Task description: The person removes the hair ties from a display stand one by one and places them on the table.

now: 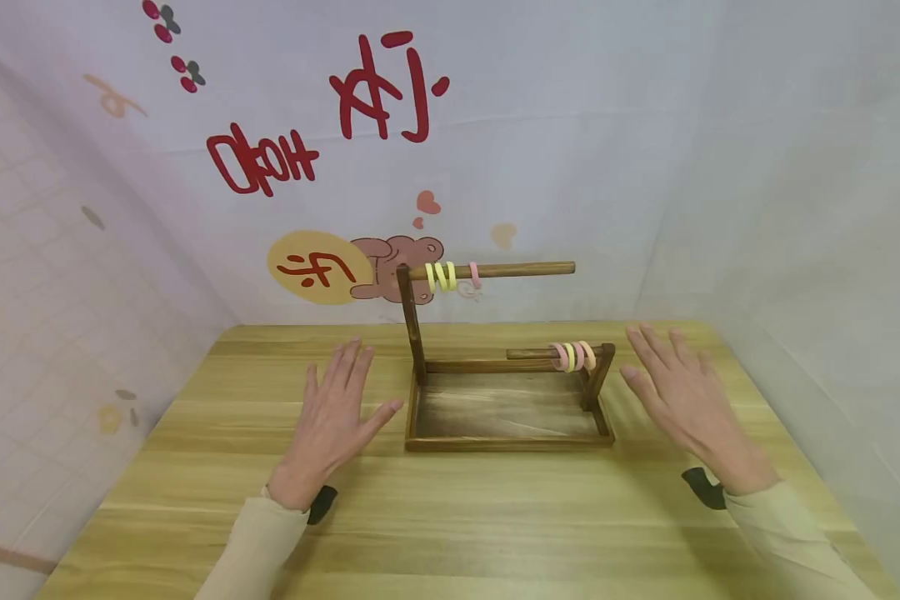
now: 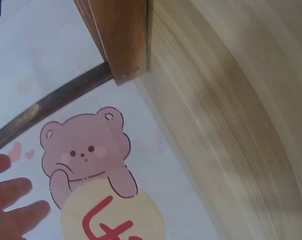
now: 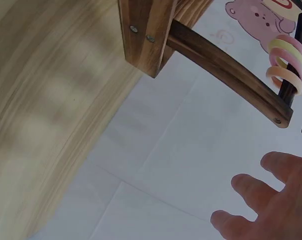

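Note:
A dark wooden stand (image 1: 510,444) with a tray-like base sits on the table. Its tall left post bears an upper rod (image 1: 540,269), on which hang three yellow rings (image 1: 440,277) and a pink ring (image 1: 474,275). From the short right post a lower rod (image 1: 525,354) points left, carrying two pink rings, a yellow ring (image 1: 569,357) and a peach ring (image 3: 284,77). My left hand (image 1: 333,421) is to the left of the stand, fingers spread and holding nothing. On the other side my right hand (image 1: 682,396), also spread and without anything in it, is beside the short post.
The stand rests on a light wood-grain table (image 1: 465,517). White cloth (image 1: 607,167) hangs behind and along both sides, printed with red characters and a pink bear (image 2: 86,145). Dark straps (image 1: 703,488) show at both wrists.

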`<action>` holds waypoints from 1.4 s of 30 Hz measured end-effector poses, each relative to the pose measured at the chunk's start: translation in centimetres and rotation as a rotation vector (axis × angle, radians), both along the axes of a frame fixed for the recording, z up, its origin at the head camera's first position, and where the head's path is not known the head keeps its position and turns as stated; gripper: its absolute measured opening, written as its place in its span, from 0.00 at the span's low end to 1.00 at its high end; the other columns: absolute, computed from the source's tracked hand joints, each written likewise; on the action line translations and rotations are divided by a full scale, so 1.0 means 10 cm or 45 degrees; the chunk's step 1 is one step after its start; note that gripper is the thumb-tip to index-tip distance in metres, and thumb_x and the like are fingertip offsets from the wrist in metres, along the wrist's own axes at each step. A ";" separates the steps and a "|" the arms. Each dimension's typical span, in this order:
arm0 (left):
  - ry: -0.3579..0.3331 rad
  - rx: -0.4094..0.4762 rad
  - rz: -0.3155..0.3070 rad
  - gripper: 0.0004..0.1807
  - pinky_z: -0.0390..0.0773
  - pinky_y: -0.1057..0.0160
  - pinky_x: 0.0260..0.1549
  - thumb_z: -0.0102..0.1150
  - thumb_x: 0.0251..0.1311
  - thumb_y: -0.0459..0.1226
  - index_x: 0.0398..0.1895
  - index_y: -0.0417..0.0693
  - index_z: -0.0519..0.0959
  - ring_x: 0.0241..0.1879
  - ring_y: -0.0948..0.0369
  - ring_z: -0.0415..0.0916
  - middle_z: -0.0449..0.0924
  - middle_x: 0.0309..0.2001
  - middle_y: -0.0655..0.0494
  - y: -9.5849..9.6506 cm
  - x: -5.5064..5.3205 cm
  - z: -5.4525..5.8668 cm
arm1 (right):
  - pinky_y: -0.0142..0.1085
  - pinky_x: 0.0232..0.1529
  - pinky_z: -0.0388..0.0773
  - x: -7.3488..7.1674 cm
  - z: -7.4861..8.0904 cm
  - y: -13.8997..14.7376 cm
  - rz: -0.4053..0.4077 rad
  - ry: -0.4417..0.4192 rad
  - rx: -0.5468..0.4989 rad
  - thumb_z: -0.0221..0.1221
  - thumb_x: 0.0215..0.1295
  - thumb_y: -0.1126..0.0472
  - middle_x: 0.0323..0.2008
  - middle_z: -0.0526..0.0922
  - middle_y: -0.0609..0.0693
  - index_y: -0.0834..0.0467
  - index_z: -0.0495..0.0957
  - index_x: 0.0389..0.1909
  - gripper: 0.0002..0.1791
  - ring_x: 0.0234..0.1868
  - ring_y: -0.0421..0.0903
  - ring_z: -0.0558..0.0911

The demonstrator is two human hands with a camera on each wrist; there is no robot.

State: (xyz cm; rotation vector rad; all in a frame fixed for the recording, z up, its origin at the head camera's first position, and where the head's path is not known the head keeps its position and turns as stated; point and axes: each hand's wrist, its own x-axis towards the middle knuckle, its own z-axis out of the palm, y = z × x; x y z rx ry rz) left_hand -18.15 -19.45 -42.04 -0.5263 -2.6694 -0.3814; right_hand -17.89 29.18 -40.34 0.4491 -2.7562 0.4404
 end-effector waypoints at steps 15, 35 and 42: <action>0.360 0.204 -0.263 0.39 0.63 0.32 0.68 0.41 0.77 0.63 0.69 0.39 0.74 0.66 0.44 0.74 0.76 0.68 0.42 0.32 -0.09 0.13 | 0.65 0.72 0.56 -0.11 0.11 -0.13 0.079 0.085 -0.197 0.44 0.85 0.49 0.74 0.67 0.64 0.61 0.63 0.78 0.30 0.75 0.72 0.61; 0.284 0.264 -0.527 0.28 0.70 0.45 0.68 0.55 0.76 0.51 0.67 0.40 0.77 0.66 0.50 0.75 0.78 0.66 0.46 1.01 -0.24 0.32 | 0.65 0.59 0.73 -0.25 0.11 -0.17 0.167 0.116 -0.431 0.56 0.80 0.55 0.61 0.82 0.63 0.63 0.78 0.65 0.21 0.62 0.66 0.78; 0.244 0.314 -0.582 0.24 0.73 0.47 0.66 0.67 0.69 0.43 0.63 0.42 0.80 0.64 0.50 0.76 0.79 0.65 0.46 1.28 -0.32 0.32 | 0.60 0.56 0.75 -0.29 0.09 -0.16 0.174 0.110 -0.467 0.61 0.77 0.57 0.57 0.85 0.60 0.61 0.82 0.61 0.19 0.58 0.63 0.82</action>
